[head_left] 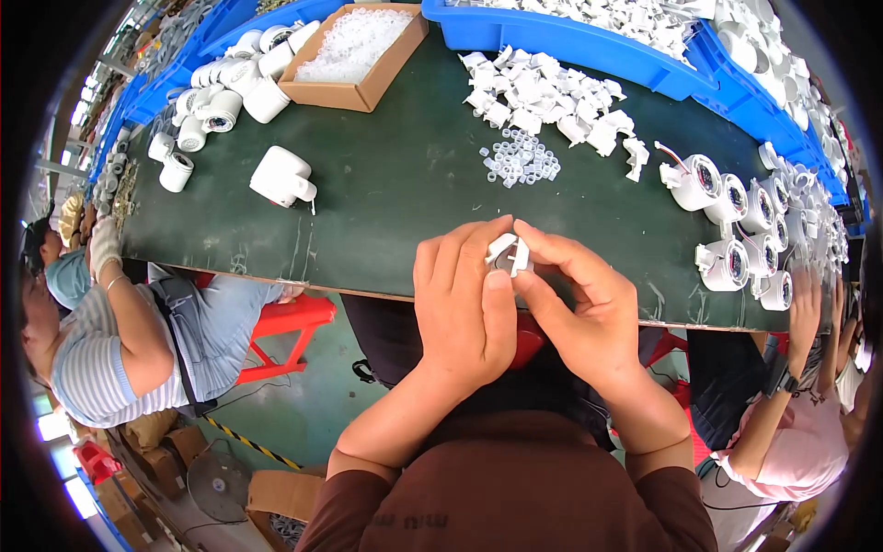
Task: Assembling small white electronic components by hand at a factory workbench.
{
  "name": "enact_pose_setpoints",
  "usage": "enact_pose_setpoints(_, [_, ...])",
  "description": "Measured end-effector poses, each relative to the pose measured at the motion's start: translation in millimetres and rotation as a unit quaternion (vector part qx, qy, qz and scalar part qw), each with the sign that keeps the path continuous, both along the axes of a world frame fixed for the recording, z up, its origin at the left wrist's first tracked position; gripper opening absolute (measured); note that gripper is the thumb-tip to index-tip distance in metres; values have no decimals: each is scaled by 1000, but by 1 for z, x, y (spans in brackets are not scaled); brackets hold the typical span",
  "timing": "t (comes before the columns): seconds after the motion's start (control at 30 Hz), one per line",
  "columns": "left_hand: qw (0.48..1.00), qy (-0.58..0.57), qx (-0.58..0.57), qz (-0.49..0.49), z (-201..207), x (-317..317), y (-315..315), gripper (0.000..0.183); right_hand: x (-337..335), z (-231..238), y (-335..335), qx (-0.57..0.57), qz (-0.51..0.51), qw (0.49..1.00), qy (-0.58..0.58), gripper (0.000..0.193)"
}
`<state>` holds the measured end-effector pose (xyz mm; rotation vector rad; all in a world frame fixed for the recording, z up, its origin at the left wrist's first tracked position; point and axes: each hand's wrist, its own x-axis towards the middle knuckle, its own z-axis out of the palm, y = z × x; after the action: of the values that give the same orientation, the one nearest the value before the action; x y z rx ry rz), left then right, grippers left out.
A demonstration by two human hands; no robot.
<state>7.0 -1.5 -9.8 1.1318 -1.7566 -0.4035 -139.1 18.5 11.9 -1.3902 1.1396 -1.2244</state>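
Observation:
Over the table's near edge, both hands meet around a small white plastic bracket (505,252). My left hand (466,299) is closed, its thumb and fingers pinching the bracket's left side. My right hand (587,299) grips the other side between thumb and forefinger. Fingertips cover part of the piece, so its full shape is hidden. Beyond the hands lies a small pile of clear plastic rings (521,159). Behind that is a heap of similar white plastic brackets (547,97). A white camera housing (281,177) lies by itself to the left.
On the dark green table (386,175), a cardboard box (354,95) of clear small parts stands at the back. Blue bins (589,55) line the far side. White camera housings (221,110) cluster left; camera units (727,262) stand right. Co-workers sit left (129,340) and right (782,442).

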Motion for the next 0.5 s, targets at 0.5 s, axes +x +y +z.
enact_pose_setpoints(0.5, [1000, -19, -13, 9, 0, -3, 0, 35, 9, -4, 5, -59, -45, 996, 45, 42])
